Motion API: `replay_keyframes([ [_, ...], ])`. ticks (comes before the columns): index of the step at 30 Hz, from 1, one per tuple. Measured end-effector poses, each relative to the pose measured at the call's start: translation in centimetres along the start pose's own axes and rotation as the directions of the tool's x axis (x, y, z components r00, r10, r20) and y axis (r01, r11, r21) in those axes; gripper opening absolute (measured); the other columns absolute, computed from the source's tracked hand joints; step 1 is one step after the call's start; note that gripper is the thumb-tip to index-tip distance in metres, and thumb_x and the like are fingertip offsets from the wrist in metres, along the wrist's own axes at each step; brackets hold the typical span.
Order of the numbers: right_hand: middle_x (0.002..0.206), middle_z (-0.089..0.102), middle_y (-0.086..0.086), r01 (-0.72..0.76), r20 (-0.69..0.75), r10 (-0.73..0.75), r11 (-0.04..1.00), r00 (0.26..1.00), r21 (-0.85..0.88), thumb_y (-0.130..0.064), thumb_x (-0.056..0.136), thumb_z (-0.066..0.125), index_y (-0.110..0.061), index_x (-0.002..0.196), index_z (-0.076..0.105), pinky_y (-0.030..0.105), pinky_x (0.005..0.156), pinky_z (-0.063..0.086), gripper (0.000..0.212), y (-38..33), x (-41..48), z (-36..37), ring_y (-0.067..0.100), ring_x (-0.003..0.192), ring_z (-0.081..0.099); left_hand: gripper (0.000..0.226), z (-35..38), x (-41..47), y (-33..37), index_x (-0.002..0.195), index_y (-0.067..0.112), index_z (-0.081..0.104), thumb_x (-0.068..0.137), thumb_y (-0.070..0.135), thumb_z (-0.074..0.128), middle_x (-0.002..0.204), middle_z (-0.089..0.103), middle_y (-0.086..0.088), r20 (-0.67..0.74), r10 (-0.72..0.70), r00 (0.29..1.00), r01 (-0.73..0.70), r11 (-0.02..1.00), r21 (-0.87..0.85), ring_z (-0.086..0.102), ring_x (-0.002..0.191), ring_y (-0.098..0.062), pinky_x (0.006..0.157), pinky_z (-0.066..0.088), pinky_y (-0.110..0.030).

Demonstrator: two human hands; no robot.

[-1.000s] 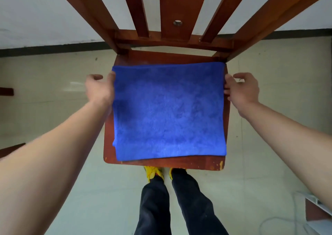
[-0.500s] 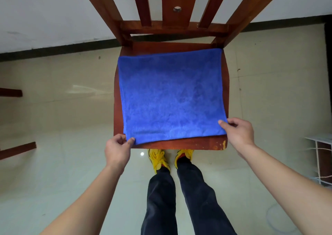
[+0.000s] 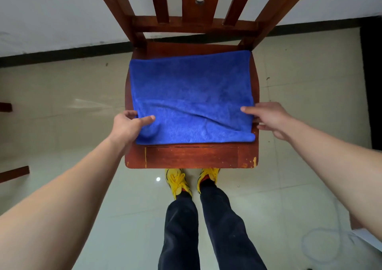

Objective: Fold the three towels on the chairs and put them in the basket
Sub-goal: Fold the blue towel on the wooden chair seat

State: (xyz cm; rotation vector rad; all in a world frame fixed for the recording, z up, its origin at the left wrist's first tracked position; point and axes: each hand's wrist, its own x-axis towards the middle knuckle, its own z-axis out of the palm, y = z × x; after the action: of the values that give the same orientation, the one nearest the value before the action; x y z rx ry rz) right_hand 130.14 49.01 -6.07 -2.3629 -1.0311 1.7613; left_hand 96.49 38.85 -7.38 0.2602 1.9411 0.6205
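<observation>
red-brown wooden slat-back chair, seat facing the wearer, standing on pale glossy floor tiles. front strip of the seat bare; finish chipped at the near right corner.

bright blue terry towel lies on the seat, spread across most of its width. near edge is lifted and carried partway toward the chair back, so a soft doubled flap with slack wrinkles sits over the lower part.

left hand clamped on the near left corner, thumb on top, other fingers tucked under the cloth. right hand at the near right corner, index finger laid on top, remaining fingers spread loosely off the edge; whether it truly pinches the cloth, cannot tell.

judged step: first fold of this towel, half done. no basket in view, nor other towels.

risks:
- right grip looks light; corner may slip out, fold lands skewed.
- hands uneven, left side bunched: edges may not meet, crease trapped inside.
- towel's right edge runs close to the seat edge; a sideways drag could spill it to the floor.
</observation>
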Motion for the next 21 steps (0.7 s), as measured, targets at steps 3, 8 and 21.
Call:
replay_keyframes([
  [3,0.095,0.069,0.001,0.011,-0.052,-0.007,0.996,0.999,0.09,-0.028,0.08,0.075,-0.017,0.093,0.067,0.026,0.066,0.045,0.019,1.8,-0.7,-0.2,0.013,0.083,0.062,0.026,-0.5,-0.3,-1.0,0.07,0.015,0.058,0.065,0.019,0.083,0.078,0.062,-0.012,0.019,-0.026,0.999,0.027,0.999,-0.033,0.054,0.059,-0.021,0.06,0.044,-0.028],
  [8,0.09,0.068,0.002,0.016,-0.022,-0.009,0.946,1.0,0.323,-0.026,0.089,0.063,-0.017,0.092,0.065,0.024,0.053,0.043,0.01,2.7,-2.7,-0.7,0.015,0.075,0.061,0.027,-1.8,-2.5,-1.4,0.053,0.021,0.046,0.06,0.02,0.072,0.062,0.035,-0.003,0.092,-0.019,0.996,0.027,0.996,-0.08,0.027,0.052,-0.016,0.052,0.021,-0.029],
  [21,0.089,0.065,0.005,0.003,-0.102,-0.005,1.0,0.995,-0.019,-0.016,0.088,0.068,-0.011,0.101,0.06,0.02,0.059,0.039,0.016,13.1,-7.0,1.4,0.008,0.066,0.054,0.018,-5.2,-5.9,-9.7,0.076,-0.006,0.063,0.073,0.009,0.072,0.067,0.054,-0.002,0.188,-0.098,0.977,0.017,0.921,0.389,0.043,0.064,-0.016,0.061,0.032,-0.026],
])
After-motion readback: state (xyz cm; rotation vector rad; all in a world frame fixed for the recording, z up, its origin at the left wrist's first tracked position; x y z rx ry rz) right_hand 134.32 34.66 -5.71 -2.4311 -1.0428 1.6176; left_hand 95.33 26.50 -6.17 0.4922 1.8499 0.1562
